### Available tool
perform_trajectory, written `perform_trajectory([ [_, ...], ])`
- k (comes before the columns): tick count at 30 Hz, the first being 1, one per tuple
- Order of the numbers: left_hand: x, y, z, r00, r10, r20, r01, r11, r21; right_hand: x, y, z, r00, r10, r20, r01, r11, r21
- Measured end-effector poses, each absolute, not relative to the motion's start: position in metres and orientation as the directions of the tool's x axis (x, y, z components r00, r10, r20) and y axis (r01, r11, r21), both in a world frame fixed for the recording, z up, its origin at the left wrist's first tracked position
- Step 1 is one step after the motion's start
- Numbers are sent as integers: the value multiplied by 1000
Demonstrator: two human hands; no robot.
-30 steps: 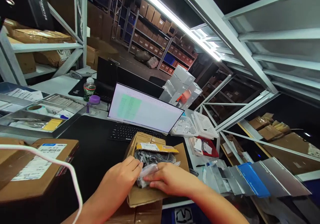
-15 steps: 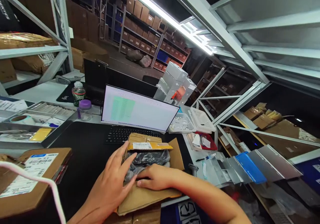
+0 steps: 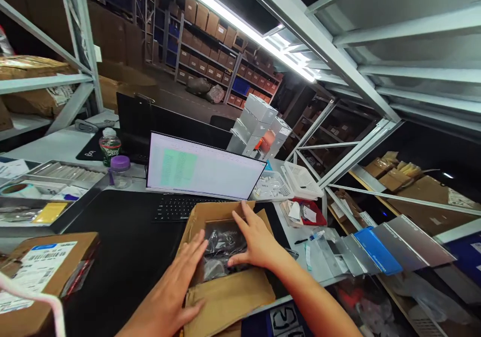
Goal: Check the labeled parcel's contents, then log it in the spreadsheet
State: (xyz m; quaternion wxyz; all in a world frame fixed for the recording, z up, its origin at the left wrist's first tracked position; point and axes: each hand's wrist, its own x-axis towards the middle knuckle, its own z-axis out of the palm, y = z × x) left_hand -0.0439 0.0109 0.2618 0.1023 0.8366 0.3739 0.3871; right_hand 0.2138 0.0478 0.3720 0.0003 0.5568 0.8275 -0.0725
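Note:
An open cardboard box (image 3: 225, 297) sits on the black desk mat in front of me, with dark plastic-wrapped items (image 3: 221, 244) inside. My left hand (image 3: 176, 292) lies flat with fingers spread on the box's left edge and near flap. My right hand (image 3: 255, 239) is spread open inside the box, fingers resting on the wrapped items and the far right flap. Neither hand grips anything.
An open laptop (image 3: 203, 169) stands just behind the box. A labelled cardboard parcel (image 3: 41, 272) lies at the left, a metal tray (image 3: 48, 196) of small supplies behind it, two jars (image 3: 112, 156) nearby. White baskets (image 3: 289, 184) and grey sleeves (image 3: 379, 249) sit at the right.
The box's far flap with the yellow label has been pushed back, opening the box. Both hands went from pinching the wrapped items to lying spread and flat.

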Motion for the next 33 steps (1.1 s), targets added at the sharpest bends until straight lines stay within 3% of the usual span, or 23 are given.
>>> perform_trajectory([
  [3, -48, 25, 263, 618, 625, 476, 441, -778, 448, 205, 52, 368, -388, 910, -146, 920, 374, -115],
  [5, -50, 42, 271, 686, 583, 434, 391, -800, 455, 200, 44, 371, -390, 918, -77, 918, 381, -108],
  [8, -47, 66, 291, 701, 620, 351, 399, -750, 528, 206, 20, 379, -257, 937, 235, 941, 298, -160],
  [10, -41, 76, 303, 692, 657, 299, 427, -707, 564, 221, 0, 380, -21, 890, 456, 946, 166, -280],
  [11, -37, 78, 306, 682, 674, 285, 444, -691, 570, 231, -10, 379, 79, 870, 487, 923, 121, -366],
  [12, -34, 80, 308, 663, 693, 282, 468, -678, 566, 240, -19, 378, 113, 885, 451, 883, 119, -454],
  [14, -26, 80, 307, 593, 743, 311, 540, -653, 531, 254, -33, 376, 5, 960, 281, 782, 171, -599],
  [17, -15, 82, 300, 514, 767, 384, 621, -642, 450, 261, -45, 374, -180, 979, 91, 695, 192, -692],
  [22, -5, 90, 299, 476, 812, 338, 753, -575, 319, 249, -45, 352, -129, 977, 168, 629, 212, -748],
  [24, -6, 94, 301, 466, 835, 293, 794, -541, 278, 242, -44, 343, -96, 974, 207, 625, 221, -749],
  [27, -9, 98, 298, 478, 824, 303, 778, -558, 290, 238, -38, 348, -109, 984, 143, 649, 179, -739],
  [30, -10, 97, 289, 465, 786, 408, 725, -602, 333, 242, -19, 369, -165, 986, 17, 704, 130, -699],
  [33, -12, 97, 279, 371, 715, 593, 708, -631, 318, 242, 14, 379, -237, 965, -109, 841, 147, -521],
])
